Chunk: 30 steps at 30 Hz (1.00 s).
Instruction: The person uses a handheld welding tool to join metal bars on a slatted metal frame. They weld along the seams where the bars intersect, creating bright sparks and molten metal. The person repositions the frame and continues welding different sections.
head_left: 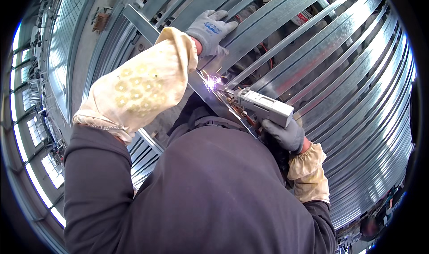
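Note:
My left hand (211, 30), in a grey glove with a pale yellow sleeve guard, lies flat on a long galvanised steel strip (272, 17), fingers spread. My right hand (286, 135), also grey-gloved, grips a grey welding gun (263, 107). The gun's tip points at a bright violet spark (211, 82) on a diagonal steel bar (143, 24) that crosses the strips. My dark jacket fills the lower middle and hides the bar's lower end.
Several parallel galvanised steel strips (357, 88) curve across the right and top. A red cable (268, 57) runs below them. Windows (49, 169) and workshop clutter line the left rim. A brown object (100, 21) sits at the upper left.

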Each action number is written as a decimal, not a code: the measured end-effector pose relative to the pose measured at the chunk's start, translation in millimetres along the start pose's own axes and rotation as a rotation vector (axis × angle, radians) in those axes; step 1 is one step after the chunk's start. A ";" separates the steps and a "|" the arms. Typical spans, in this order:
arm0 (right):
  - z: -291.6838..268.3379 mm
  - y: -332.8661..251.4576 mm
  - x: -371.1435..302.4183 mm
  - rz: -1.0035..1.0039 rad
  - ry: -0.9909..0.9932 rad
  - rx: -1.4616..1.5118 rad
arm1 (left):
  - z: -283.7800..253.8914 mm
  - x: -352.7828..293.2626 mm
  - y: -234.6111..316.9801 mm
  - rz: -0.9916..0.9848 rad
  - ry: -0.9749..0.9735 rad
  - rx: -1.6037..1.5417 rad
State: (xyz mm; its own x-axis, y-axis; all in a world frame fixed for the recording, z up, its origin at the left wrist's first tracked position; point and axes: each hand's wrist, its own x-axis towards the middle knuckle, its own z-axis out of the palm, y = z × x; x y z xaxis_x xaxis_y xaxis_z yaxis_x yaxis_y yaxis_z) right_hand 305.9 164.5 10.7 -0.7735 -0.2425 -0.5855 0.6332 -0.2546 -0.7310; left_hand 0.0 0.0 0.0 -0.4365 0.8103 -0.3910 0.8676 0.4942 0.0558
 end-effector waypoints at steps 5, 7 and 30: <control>9.4 -15.4 -27.9 0.034 0.075 -0.001 | -2.6 -56.6 -13.4 -0.109 0.413 -0.600; 20.4 -6.4 -31.0 -0.126 0.212 -0.005 | 0.0 -99.3 -11.6 -0.218 0.450 -0.846; 107.8 -198.4 -230.6 -0.600 0.568 0.282 | -84.3 -149.9 188.4 0.761 0.186 -1.687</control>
State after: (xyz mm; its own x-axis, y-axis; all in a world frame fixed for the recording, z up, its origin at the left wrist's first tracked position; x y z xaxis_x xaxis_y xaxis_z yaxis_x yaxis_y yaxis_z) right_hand 361.6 170.0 328.6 -0.8282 0.4907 -0.2708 0.0400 -0.4302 -0.9018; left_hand 208.8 -1.8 146.6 -0.2344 0.9421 0.2396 -0.2089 -0.2895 0.9341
